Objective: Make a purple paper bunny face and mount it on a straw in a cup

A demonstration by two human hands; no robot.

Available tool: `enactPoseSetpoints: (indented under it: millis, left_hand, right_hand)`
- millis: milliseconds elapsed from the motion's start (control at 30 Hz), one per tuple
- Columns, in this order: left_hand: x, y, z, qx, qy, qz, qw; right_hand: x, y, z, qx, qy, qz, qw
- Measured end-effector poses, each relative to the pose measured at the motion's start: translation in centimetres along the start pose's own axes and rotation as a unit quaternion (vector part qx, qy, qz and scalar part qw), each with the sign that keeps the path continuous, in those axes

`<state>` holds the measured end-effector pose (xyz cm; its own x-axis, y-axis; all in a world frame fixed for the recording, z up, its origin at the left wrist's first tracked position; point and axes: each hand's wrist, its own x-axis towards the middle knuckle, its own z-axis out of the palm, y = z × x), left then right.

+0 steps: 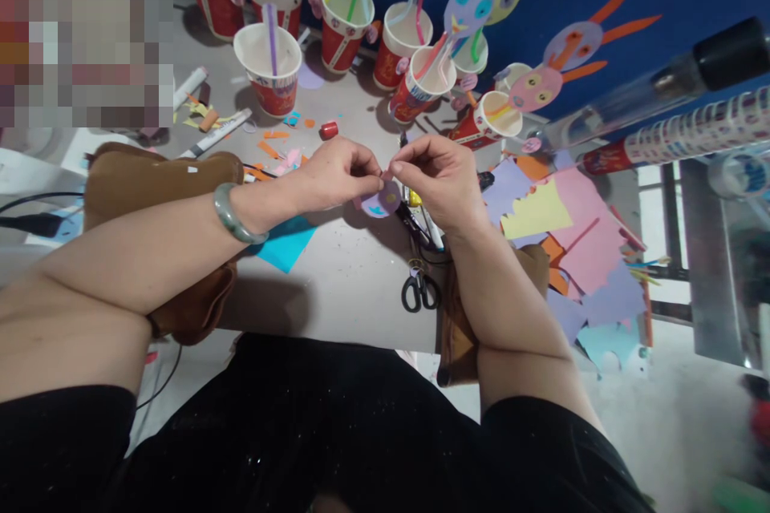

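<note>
Head view: a purple paper face (381,203) is pinched at its top by left hand (345,168) and right hand (441,178), maybe to be kept still.

A grey table (361,280) carries black-handled scissors (420,287) on the near side of the fingers (362,163); blue paper (287,247) lies to their near left; a red cap (329,130), orange scraps (268,150) and a white marker (217,133) lie beyond and left of them; red-and-white paper cups (275,94) stand farther past them.
</note>
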<state>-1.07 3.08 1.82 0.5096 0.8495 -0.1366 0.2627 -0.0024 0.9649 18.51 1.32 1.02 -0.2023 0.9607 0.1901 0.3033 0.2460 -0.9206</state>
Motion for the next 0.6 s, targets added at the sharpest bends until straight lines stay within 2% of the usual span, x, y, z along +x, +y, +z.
enactPoseSetpoints:
  millis: [200, 400, 600]
  left_hand:
    - [0.09, -0.11, -0.07, -0.010, 0.015, 0.008, 1.000]
    - [0.06, -0.13, 0.04, -0.037, 0.061, 0.033, 0.997]
    - [0.21, -0.43, 0.24, -0.045, 0.056, 0.027, 0.997]
  right_hand:
    - [0.04, 0.02, -0.11, 0.023, 0.008, 0.011, 1.000]
    - [0.11, 0.37, -0.46, -0.008, -0.022, 0.046, 0.999]
    - [0.06, 0.33, -0.11, -0.015, -0.019, 0.045, 0.999]
